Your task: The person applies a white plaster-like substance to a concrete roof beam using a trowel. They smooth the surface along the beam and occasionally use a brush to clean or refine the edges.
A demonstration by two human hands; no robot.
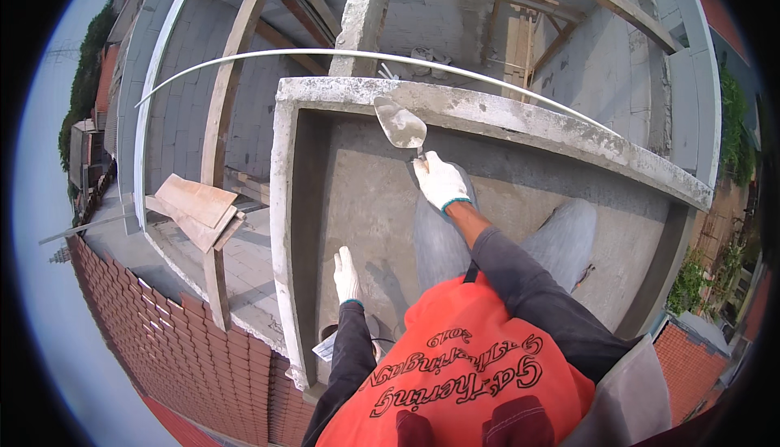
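Note:
In a white glove with a teal cuff, my right hand (441, 180) is closed round the handle of a trowel (401, 124). The trowel's blade, smeared with grey mortar, lies over the inner edge of the far concrete parapet (455, 104). My left hand (346, 277), gloved the same way, hangs lower down on the left with its fingers stretched out and nothing in it. It is nearest to the left parapet wall (283, 227). Below me is the grey cement floor (366, 179) of the walled slab.
A thin white pipe (341, 51) arches beyond the parapet. Past it are unroofed block-walled rooms with timber beams (237, 65) and a concrete column (363, 12). Several boards (197, 210) rest at the left. A red-brown tiled roof (162, 325) slopes beyond the left edge.

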